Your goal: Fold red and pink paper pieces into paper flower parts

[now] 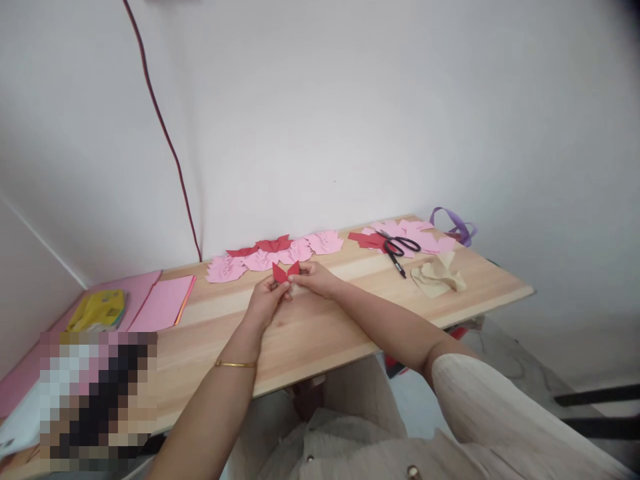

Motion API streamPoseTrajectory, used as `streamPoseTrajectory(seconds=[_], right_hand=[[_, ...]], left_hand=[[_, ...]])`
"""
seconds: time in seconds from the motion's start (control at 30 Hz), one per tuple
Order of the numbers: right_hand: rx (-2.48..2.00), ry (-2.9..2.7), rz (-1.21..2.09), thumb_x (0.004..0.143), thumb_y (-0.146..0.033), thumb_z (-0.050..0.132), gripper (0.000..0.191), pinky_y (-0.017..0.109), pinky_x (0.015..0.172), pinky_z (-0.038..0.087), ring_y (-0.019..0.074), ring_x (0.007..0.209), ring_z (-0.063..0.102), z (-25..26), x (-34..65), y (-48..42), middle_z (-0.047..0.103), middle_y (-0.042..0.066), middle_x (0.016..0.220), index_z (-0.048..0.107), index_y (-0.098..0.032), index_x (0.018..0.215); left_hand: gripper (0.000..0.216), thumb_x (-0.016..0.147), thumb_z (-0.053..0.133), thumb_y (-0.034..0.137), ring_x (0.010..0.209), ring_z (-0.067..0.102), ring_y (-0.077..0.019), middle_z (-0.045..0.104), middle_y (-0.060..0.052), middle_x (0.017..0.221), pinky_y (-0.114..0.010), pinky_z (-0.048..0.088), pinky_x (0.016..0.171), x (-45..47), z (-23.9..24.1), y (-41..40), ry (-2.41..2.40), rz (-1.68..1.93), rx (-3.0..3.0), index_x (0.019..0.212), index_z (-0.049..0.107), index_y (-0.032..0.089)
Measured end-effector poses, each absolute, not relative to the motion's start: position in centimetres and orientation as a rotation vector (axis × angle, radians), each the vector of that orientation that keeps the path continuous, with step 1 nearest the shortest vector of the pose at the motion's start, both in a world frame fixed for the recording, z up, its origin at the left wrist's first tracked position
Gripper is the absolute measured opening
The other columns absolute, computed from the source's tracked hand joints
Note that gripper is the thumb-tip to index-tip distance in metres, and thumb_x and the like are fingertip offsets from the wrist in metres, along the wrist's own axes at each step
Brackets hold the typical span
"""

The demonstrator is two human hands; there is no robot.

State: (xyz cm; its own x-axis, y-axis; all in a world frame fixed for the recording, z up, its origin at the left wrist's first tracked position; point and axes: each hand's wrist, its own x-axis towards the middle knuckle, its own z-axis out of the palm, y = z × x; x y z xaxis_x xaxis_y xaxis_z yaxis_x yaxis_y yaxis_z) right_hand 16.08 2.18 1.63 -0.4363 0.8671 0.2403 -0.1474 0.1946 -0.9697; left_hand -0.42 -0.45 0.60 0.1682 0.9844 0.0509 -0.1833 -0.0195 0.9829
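Both of my hands meet over the middle of the wooden table (320,333). My left hand (266,299) and my right hand (315,277) pinch a small folded red paper piece (285,271) between their fingertips; its two pointed flaps stick up. A gold bangle (235,364) sits on my left wrist. Just behind the hands lies a row of folded pink paper pieces (260,260) with a couple of red folded pieces (273,245) among them.
Black scissors (400,245) and a pen (399,265) lie on pink papers (420,237) at the right, next to crumpled beige paper (439,277) and a purple ribbon (457,227). A pink paper stack (163,303) and a yellow packet (97,311) lie left. A red cable (165,133) runs down the wall.
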Motion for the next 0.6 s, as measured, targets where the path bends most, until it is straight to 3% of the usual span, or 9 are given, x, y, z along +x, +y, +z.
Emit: streamPoseTrajectory(seconds=[0.17, 0.3, 0.47, 0.6], right_hand=[[-0.796, -1.658, 1.268, 0.072, -0.043, 0.068, 0.034, 0.026, 0.070, 0.043, 0.0121, 0.069, 0.054, 1.56, 16.06, 2.07, 0.064, 0.002, 0.077, 0.065, -0.012, 0.085], [-0.805, -1.768, 1.163, 0.076, -0.048, 0.061, 0.036, 0.026, 0.068, 0.043, 0.0130, 0.069, 0.054, 1.50, 16.13, 2.00, 0.064, 0.003, 0.075, 0.064, -0.013, 0.082], [-0.885, -1.779, 1.172, 0.082, -0.055, 0.052, 0.042, 0.025, 0.060, 0.042, 0.0111, 0.059, 0.051, 1.59, 16.19, 2.03, 0.058, 0.001, 0.065, 0.060, -0.016, 0.071], [-0.922, -1.743, 1.253, 0.081, -0.057, 0.052, 0.044, 0.025, 0.063, 0.044, 0.0110, 0.061, 0.053, 1.81, 16.30, 2.09, 0.061, 0.002, 0.069, 0.059, -0.016, 0.070]], left_hand=[[0.028, 0.065, 0.075, 0.031, 0.053, 0.051, -0.0092, 0.057, 0.001, 0.058, -0.023, 0.041, 0.056, -0.33, 0.78, -0.57, 0.994, 1.222, 1.167, 0.084, 0.065, 0.013], [0.030, 0.062, 0.077, 0.032, 0.055, 0.052, -0.0095, 0.061, 0.000, 0.064, -0.023, 0.043, 0.058, -0.26, 0.93, -0.62, 0.983, 1.249, 1.139, 0.082, 0.066, 0.012], [0.028, 0.062, 0.077, 0.032, 0.054, 0.053, -0.0095, 0.063, -0.001, 0.066, -0.024, 0.043, 0.057, -0.43, 0.93, -0.52, 0.923, 1.217, 1.136, 0.079, 0.066, 0.012], [0.028, 0.061, 0.077, 0.032, 0.051, 0.052, -0.0088, 0.063, -0.002, 0.065, -0.023, 0.041, 0.052, -0.48, 0.90, -0.49, 0.949, 1.227, 1.099, 0.075, 0.065, 0.012]])
